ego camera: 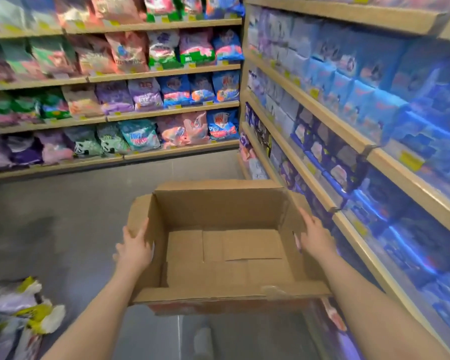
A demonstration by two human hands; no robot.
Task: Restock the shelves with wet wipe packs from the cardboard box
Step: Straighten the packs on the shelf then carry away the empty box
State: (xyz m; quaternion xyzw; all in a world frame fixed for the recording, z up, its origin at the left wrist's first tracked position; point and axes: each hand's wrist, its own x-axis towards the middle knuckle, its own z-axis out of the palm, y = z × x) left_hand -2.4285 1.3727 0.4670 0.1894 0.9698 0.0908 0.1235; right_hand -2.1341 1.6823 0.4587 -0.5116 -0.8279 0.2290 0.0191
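Observation:
An open brown cardboard box (218,203) is held up in front of me over the floor, flaps spread, and nothing shows inside it, only its bare bottom. My left hand (134,246) grips the box's left wall and flap. My right hand (316,236) grips the right wall. To the right, wooden shelves (320,114) are filled with blue and purple wet wipe packs (348,87), blurred by motion.
Shelves at the back (164,71) hold colourful soft bags in several rows. A heap of crumpled plastic packaging (18,313) lies on the grey floor (63,216) at the lower left. The right shelf unit runs close beside the box.

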